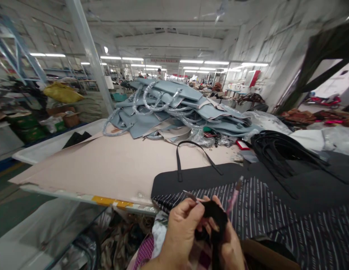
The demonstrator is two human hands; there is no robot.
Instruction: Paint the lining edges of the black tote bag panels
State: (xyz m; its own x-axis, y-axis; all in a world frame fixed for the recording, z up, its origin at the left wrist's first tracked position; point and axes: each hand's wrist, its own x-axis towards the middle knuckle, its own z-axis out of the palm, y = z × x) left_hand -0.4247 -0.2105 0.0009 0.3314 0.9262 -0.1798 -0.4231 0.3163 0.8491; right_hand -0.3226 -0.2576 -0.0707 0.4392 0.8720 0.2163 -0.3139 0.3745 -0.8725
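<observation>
In front of my body, my left hand (pixel 181 227) is closed, thumb and forefinger pinching the edge of a black strip (pixel 217 217). My right hand (pixel 232 247) is wrapped round the same strip, which curls in a loop between both hands. A small pointed piece (pixel 190 195) sticks out by my left fingertips; its kind is unclear. A pink pen-like stick (pixel 234 197) rises beside my right fingers, blurred. Beyond the hands lies a dark bag panel (pixel 196 174) with a black strap handle (pixel 178 161) and striped, lettered lining (pixel 250 202).
Blue-grey bag pieces with plastic-wrapped handles (pixel 163 108) are heaped on the table's beige sheet (pixel 107 161). Black straps (pixel 281 150) lie in a bundle at the right, near a small red box (pixel 242 145). A metal post (pixel 91 56) stands at the left.
</observation>
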